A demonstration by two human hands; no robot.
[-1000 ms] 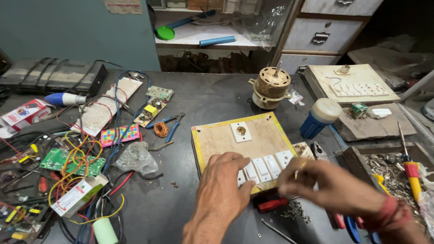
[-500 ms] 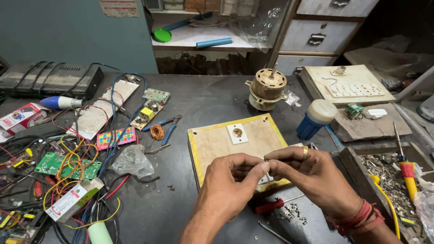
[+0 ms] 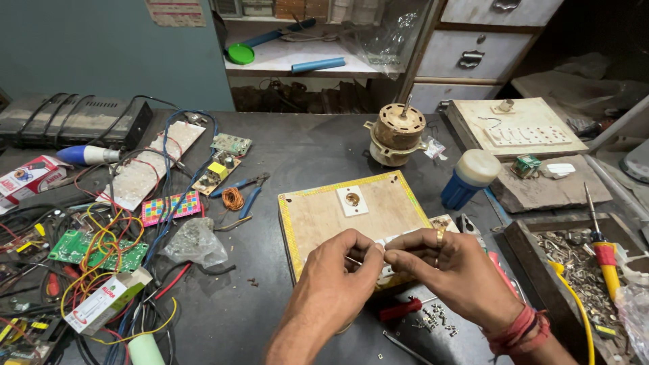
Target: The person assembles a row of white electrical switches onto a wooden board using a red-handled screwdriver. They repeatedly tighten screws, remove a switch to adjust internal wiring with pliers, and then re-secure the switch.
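Cluttered dark worktop: I see left hand and right hand now lifted off the wooden switch board, fingertips pinching together some small part I can't identify near the front edge.

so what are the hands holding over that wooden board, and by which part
The left hand and right hand pinch something small and thin between their fingertips, above the wooden switch board. What it is cannot be told.

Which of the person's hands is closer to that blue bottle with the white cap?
The right hand. It sits below and slightly left of the blue bottle, over the wooden board. The left hand is farther left, fingertips meeting the right's.
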